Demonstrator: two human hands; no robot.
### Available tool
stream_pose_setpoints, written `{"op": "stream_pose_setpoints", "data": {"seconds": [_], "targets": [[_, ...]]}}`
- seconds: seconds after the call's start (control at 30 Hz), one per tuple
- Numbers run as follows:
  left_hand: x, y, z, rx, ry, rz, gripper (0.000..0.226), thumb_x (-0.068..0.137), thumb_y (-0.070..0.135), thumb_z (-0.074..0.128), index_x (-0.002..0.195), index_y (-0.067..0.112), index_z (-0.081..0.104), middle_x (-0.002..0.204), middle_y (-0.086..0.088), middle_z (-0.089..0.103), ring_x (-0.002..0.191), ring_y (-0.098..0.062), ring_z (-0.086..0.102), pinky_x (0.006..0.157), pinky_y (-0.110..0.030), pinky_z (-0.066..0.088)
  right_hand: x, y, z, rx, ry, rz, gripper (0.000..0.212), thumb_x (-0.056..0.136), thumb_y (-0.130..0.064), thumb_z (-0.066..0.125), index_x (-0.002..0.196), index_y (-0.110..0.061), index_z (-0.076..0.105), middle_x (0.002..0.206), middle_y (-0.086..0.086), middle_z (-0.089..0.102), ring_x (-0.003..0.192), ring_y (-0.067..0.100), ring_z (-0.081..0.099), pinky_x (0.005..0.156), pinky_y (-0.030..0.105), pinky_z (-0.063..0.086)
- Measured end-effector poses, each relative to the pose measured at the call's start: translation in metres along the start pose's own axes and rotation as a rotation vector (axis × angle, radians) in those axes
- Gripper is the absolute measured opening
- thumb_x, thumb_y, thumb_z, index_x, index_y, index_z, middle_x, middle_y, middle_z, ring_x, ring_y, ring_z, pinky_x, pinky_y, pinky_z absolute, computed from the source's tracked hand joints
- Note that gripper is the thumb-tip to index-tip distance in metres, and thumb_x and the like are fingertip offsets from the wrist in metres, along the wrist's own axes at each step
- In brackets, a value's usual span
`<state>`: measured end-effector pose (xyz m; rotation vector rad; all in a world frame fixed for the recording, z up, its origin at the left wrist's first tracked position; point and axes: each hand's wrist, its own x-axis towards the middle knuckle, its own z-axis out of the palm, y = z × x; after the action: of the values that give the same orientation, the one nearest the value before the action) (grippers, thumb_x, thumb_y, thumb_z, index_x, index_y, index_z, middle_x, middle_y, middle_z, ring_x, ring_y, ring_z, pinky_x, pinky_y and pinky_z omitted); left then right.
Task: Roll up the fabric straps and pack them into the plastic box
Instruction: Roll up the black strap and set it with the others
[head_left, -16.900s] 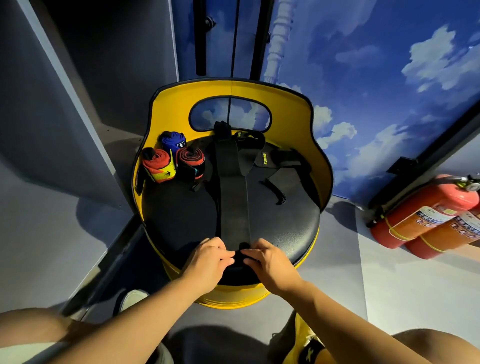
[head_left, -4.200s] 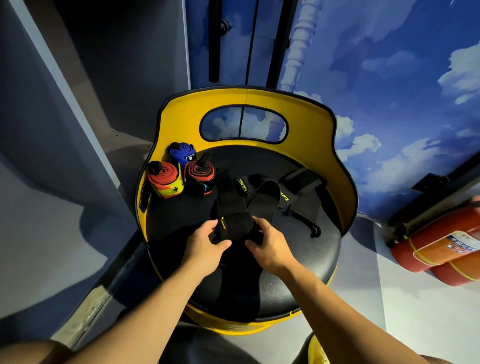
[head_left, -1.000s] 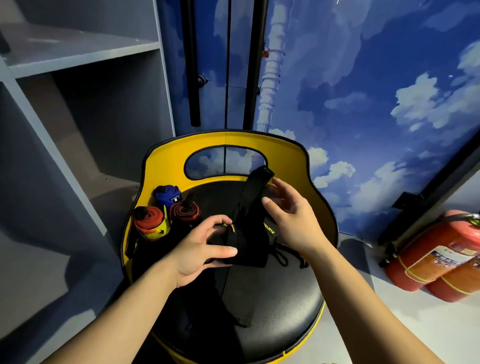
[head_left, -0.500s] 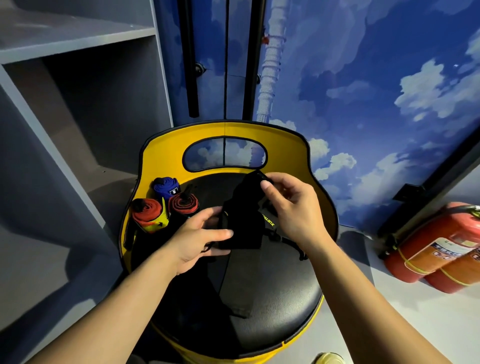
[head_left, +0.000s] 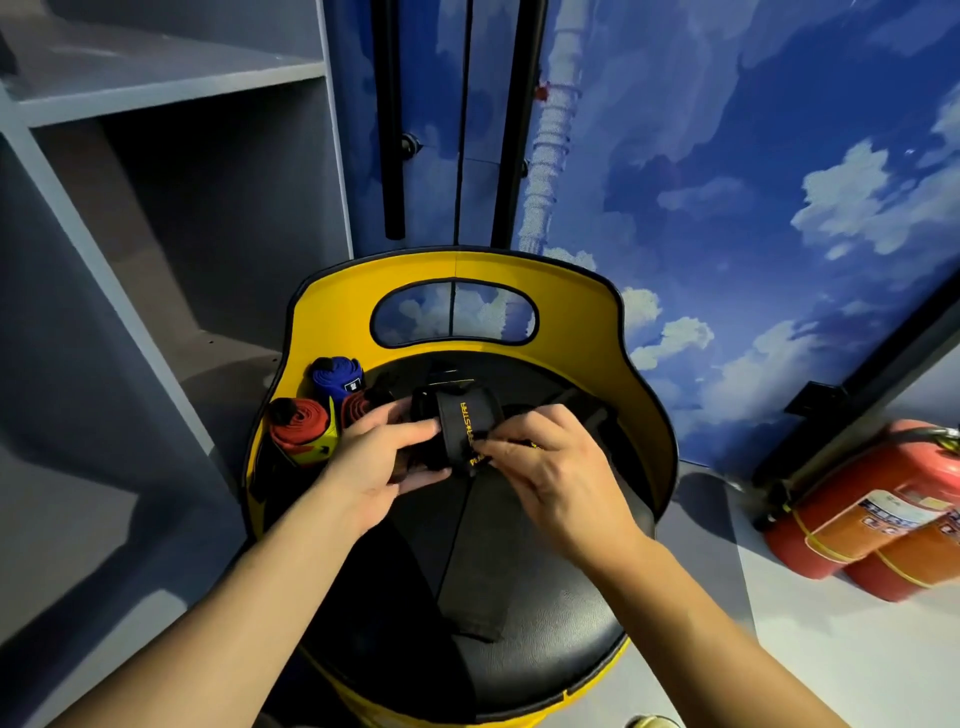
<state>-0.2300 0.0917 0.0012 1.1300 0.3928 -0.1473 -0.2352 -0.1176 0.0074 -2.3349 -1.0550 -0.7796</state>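
Since the previous frame, my right hand has descended to pinch the half-rolled black strap gripped by my left hand above the seat's centre; three finished rolls wait at its left edge, unboxed.

We reach forward with both bare forearms, which rise from the lower corners of the view and converge toward the middle. Our left hand is turned palm inward, thumb on top and fingers curled underneath, gripping the left side of the rolled black fabric strap with yellow lettering. Our right hand comes in from the other side with its back toward us, knuckles raised and wrist slightly bent, the thumb and forefinger pinching the strap's outer wrap. The fingertips of the two hands sit just beside each other across the roll.
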Motion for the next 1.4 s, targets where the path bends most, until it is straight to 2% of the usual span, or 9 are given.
{"op": "stream_pose_setpoints", "data": {"seconds": [0.23,0.43,0.63,0.7,0.8,0.9,0.97,1.1,1.4], "targets": [[-0.009,0.000,0.004,-0.094,-0.003,-0.129,0.031,0.088,0.003,0.066,0.118,0.012,0.069,0.109,-0.015,0.075,0.100,-0.035,0.072,0.074,-0.049,0.060,-0.018,0.003,0.013,-0.043,0.046,-0.024,0.028,0.104,-0.017,0.049,0.114,-0.013,0.075,0.110,-0.001,0.068,0.098,0.025,0.056,0.083,0.037,0.050],[-0.019,0.007,0.009,-0.163,0.001,-0.174,0.027,0.089,0.003,0.068,0.115,0.009,0.068,0.104,-0.018,0.076,0.095,-0.035,0.073,0.082,-0.051,0.059,-0.020,-0.002,0.015,-0.073,0.074,-0.008,0.023,0.097,-0.014,0.061,0.117,-0.011,0.073,0.122,0.006,0.064,0.110,0.025,0.053,0.097,0.032,0.044],[-0.025,0.011,0.013,-0.133,-0.075,-0.183,0.032,0.090,0.005,0.064,0.122,0.006,0.066,0.107,-0.019,0.075,0.096,-0.034,0.073,0.080,-0.048,0.061,-0.007,-0.003,0.015,0.089,0.170,0.171,0.012,0.090,-0.022,0.074,0.095,-0.011,0.073,0.109,0.000,0.060,0.101,0.022,0.058,0.087,0.037,0.046],[-0.026,0.012,0.013,-0.134,-0.084,-0.184,0.032,0.090,0.007,0.065,0.122,0.007,0.067,0.107,-0.017,0.075,0.092,-0.033,0.075,0.075,-0.045,0.063,-0.007,-0.002,0.017,0.173,0.160,0.303,0.021,0.088,-0.033,0.074,0.100,-0.016,0.069,0.119,-0.001,0.052,0.114,0.017,0.053,0.094,0.033,0.045],[-0.026,0.014,0.012,-0.154,-0.086,-0.193,0.034,0.087,0.009,0.068,0.121,0.008,0.068,0.109,-0.018,0.075,0.092,-0.036,0.075,0.077,-0.045,0.062,-0.007,0.000,0.016,0.366,0.117,0.442,0.032,0.088,-0.047,0.071,0.110,-0.026,0.061,0.139,-0.003,0.044,0.136,0.015,0.041,0.103,0.043,0.047],[-0.027,0.013,0.011,-0.190,-0.104,-0.184,0.035,0.086,0.008,0.067,0.121,0.004,0.066,0.107,-0.020,0.075,0.094,-0.040,0.073,0.091,-0.051,0.056,-0.006,0.002,0.014,0.428,0.108,0.422,0.029,0.090,-0.033,0.074,0.110,-0.020,0.059,0.135,-0.004,0.052,0.130,0.012,0.050,0.100,0.044,0.048],[-0.028,0.013,0.011,-0.206,-0.153,-0.166,0.047,0.079,0.008,0.072,0.125,0.005,0.063,0.113,-0.017,0.074,0.104,-0.038,0.071,0.097,-0.053,0.053,-0.006,0.002,0.013,0.430,0.136,0.423,0.027,0.089,-0.028,0.075,0.109,-0.019,0.058,0.131,-0.004,0.054,0.127,0.010,0.053,0.098,0.040,0.049],[-0.026,0.004,0.014,0.148,-0.198,0.003,0.066,0.070,0.003,0.081,0.131,0.010,0.058,0.114,-0.009,0.075,0.105,-0.023,0.073,0.088,-0.038,0.059,-0.004,-0.001,0.013,0.392,0.152,0.397,0.027,0.087,-0.025,0.077,0.106,-0.014,0.061,0.126,-0.001,0.057,0.122,0.008,0.054,0.093,0.027,0.049],[-0.022,-0.006,0.010,0.178,-0.159,0.063,0.071,0.060,0.014,0.084,0.127,0.010,0.062,0.111,-0.006,0.076,0.101,-0.023,0.074,0.077,-0.031,0.061,-0.006,0.004,0.012,0.428,0.061,0.395,0.032,0.084,-0.020,0.081,0.109,-0.015,0.061,0.126,-0.002,0.054,0.120,0.012,0.055,0.095,0.028,0.048]]}}
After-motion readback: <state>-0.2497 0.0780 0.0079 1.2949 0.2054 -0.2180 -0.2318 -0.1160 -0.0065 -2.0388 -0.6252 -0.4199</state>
